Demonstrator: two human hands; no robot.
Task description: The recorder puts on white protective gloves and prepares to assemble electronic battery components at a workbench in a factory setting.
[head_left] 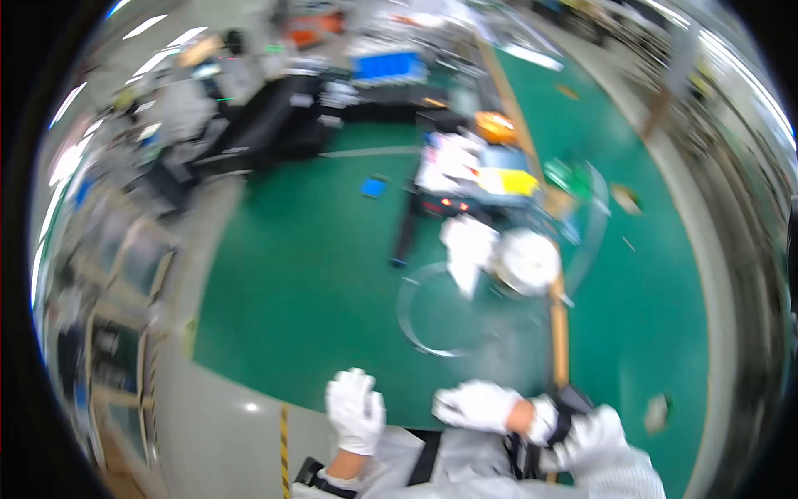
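Note:
My left hand (pixel 355 412), in a white glove, is raised over the near edge of the green work surface (pixel 283 308). Its fingers are stretched out and nothing shows in them. To its right, my right hand (pixel 475 406), also gloved in white, lies low at the same edge with its fingers curled in. Whatever it might hold is hidden and blurred. Beyond the right hand, a loop of clear tubing (pixel 445 353) rests on the green surface. Past the loop are a crumpled white cloth (pixel 470 248) and a round white roll (pixel 529 262).
A dark device with red lights (pixel 449 205) stands behind the cloth, beside a yellow item (pixel 509 182) and an orange item (pixel 495 127). A small blue piece (pixel 373 187) lies mid-surface. Farther back is a blue bin (pixel 388 68). A wooden strip (pixel 560 341) borders the right side.

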